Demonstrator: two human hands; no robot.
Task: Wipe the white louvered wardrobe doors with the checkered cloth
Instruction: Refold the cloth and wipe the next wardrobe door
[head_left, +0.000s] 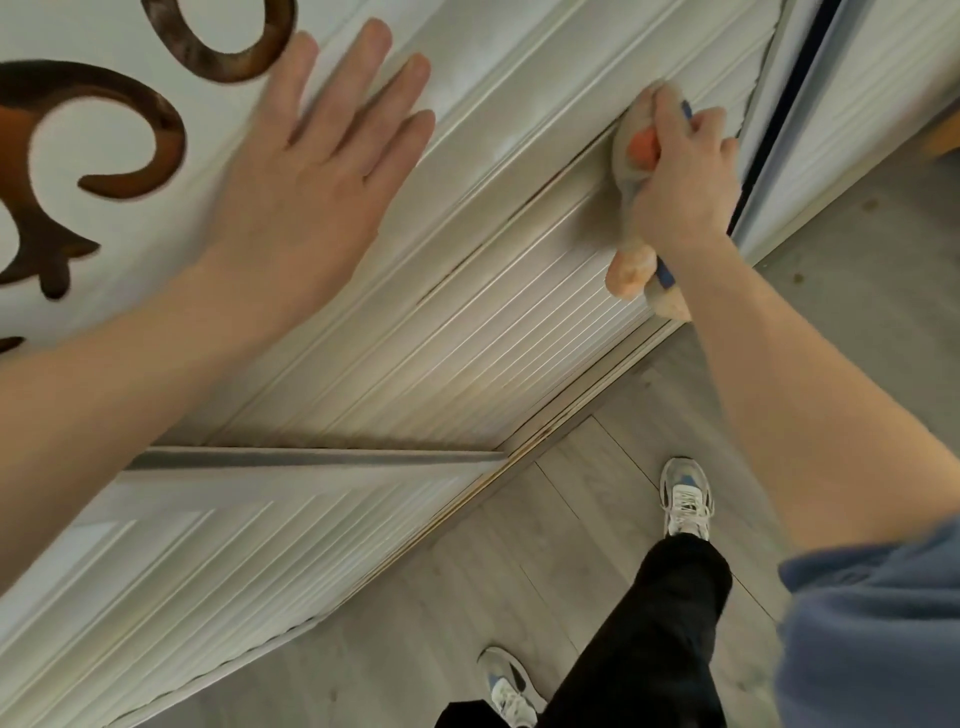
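I noted the right hand (680, 171) clenched round the bunched orange-and-blue checkered cloth (631, 156), pressed to the mid rail of the white louvered wardrobe door (467, 322). The left hand (311, 171) lay flat, fingers spread, higher up. I judged wiping under way; finished extent indeterminable.

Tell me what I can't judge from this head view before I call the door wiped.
Cloth: bunched in the right hand, head view; fingers cover most of it, so its check pattern is unreadable.
Louvered door: slats under cloth and right hand hidden; upper part cut off by the top edge.
Left hand: lies flat on the door, hiding what is beneath.
Brown scrollwork: cut off by the left edge.
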